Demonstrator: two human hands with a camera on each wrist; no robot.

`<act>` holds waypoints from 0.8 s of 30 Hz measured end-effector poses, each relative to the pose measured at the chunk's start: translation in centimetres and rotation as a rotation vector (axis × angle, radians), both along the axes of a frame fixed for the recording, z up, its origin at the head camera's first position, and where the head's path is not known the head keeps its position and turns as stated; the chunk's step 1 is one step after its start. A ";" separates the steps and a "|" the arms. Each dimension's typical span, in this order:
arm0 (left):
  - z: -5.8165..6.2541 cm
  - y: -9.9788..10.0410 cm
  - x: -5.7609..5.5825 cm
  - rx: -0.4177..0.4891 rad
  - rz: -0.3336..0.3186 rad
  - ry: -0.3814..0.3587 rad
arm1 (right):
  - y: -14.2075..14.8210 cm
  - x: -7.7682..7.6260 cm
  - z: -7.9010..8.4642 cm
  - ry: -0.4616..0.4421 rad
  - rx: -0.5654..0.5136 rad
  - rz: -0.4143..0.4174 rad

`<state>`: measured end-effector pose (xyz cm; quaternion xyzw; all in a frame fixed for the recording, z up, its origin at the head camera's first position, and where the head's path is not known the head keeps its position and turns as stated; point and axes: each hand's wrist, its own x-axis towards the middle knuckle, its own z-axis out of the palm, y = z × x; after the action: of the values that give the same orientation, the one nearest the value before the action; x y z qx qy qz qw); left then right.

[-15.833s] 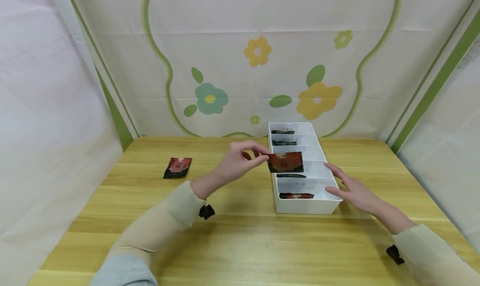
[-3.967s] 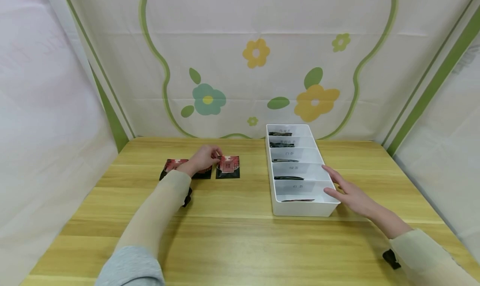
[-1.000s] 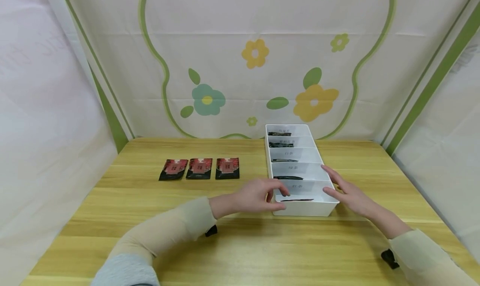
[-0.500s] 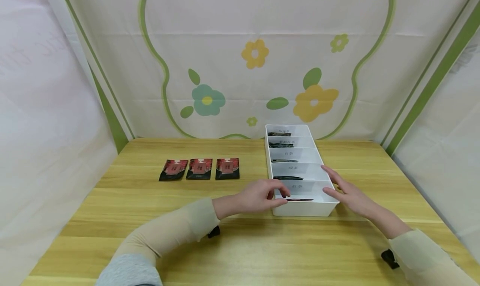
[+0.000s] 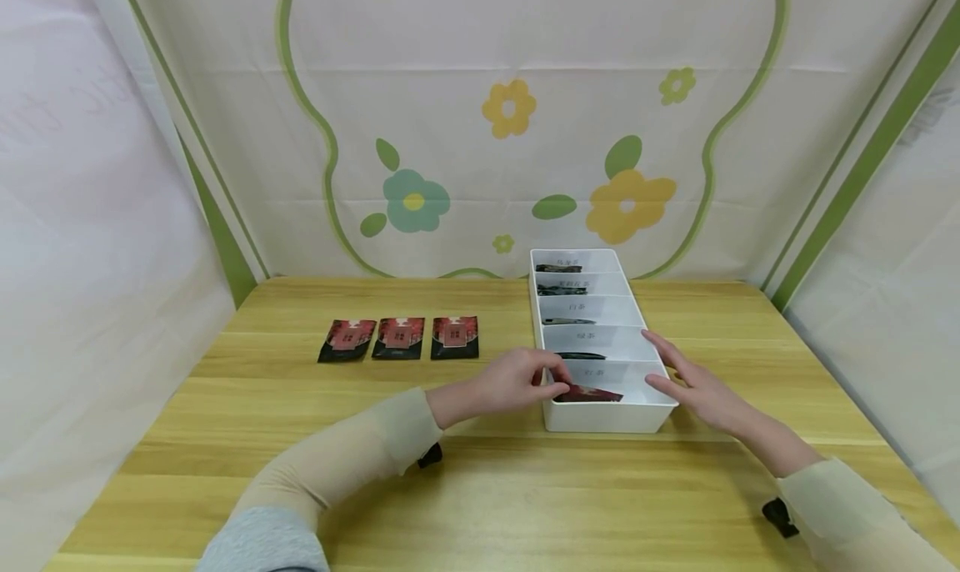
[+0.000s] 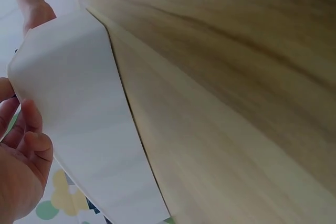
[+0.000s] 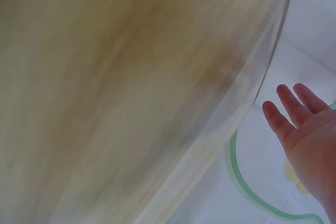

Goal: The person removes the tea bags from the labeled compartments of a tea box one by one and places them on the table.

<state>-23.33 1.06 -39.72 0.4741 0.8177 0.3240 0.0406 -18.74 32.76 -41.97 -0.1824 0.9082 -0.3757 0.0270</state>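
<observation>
In the head view, my left hand (image 5: 517,382) reaches over the left wall of a white divided box (image 5: 603,419) and pinches a red-and-black tea sachet (image 5: 596,394) between thumb and fingers. That sachet is tilted up in the nearest compartment, its left end hidden by the fingers. On the box's right rim rests my right hand (image 5: 701,390), its fingers spread and fairly straight. Three red-and-black sachets lie in a row on the table: a slightly turned left one (image 5: 347,341), a middle one (image 5: 399,338) and a right one (image 5: 454,338).
Dark packets (image 5: 581,356) stand in the box's other compartments, whose dividers carry printed labels. The wooden table (image 5: 525,497) ends at a flowered cloth backdrop (image 5: 450,122), with white cloth walls at both sides.
The row on the table grew from one sachet to three, the left hand setting them down. That hand then returned to the front compartment and lifted a sachet's edge. The right hand stayed put.
</observation>
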 end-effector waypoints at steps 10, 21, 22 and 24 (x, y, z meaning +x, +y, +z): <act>0.1 -0.1 -0.3 0.048 0.032 0.074 | -0.1 0.0 0.1 -0.009 0.005 0.003; 2.3 -0.5 -0.5 0.254 0.033 0.170 | 0.0 -0.1 0.1 -0.020 0.001 0.005; 2.6 -0.6 -0.5 0.267 0.032 0.162 | 0.0 0.0 0.1 -0.022 0.003 0.005; 3.1 -0.7 -0.4 0.295 0.025 0.138 | 0.0 0.0 0.1 -0.024 0.006 0.004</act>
<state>-23.77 0.40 -36.63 0.4859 0.7678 0.4079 -0.0897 -18.75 32.73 -41.83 -0.1794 0.9087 -0.3750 0.0392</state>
